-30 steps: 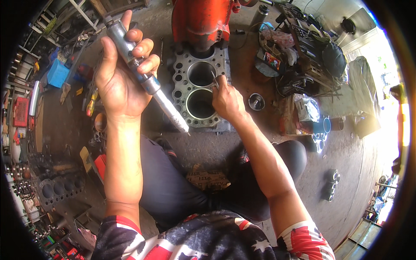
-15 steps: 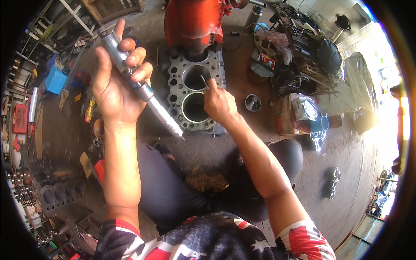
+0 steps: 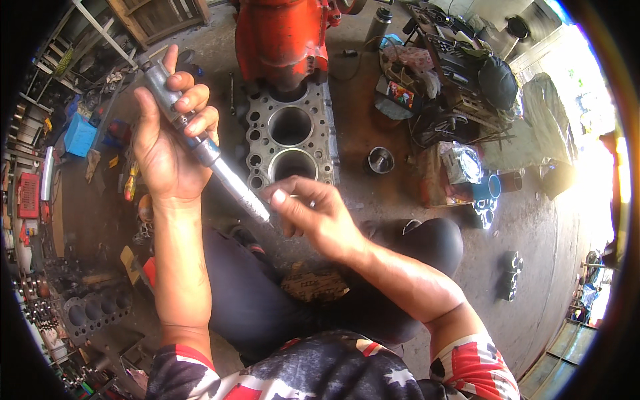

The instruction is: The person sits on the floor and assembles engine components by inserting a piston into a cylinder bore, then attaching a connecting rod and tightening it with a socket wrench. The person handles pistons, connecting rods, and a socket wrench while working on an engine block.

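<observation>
My left hand point(image 3: 177, 143) is closed around a silver, stepped cylindrical metal tool point(image 3: 230, 180), held at a slant with its narrower end pointing down and right. The index finger sticks up beside its thick end. My right hand point(image 3: 317, 217) is at the tool's lower end, fingers curled and thumb close to it. A bit of a thin metal rod point(image 3: 312, 203) glints between its fingers; most of it is hidden. Beyond the hands lies a grey engine block point(image 3: 263, 150) with large round cylinder bores, and a red machine point(image 3: 283, 40) stands over its far end.
A round metal cup-like part point(image 3: 380, 161) sits on the floor right of the block. Farther right are a tool-covered bench point(image 3: 460, 67), a blue cup point(image 3: 492, 187) and metal rings point(image 3: 512, 275). Another engine block point(image 3: 97, 310) lies at lower left, near a blue box point(image 3: 80, 135).
My right hand has drawn back from above the bores to the lower end of the cylindrical tool, still curled. My left hand has shifted slightly left in view, keeping its hold.
</observation>
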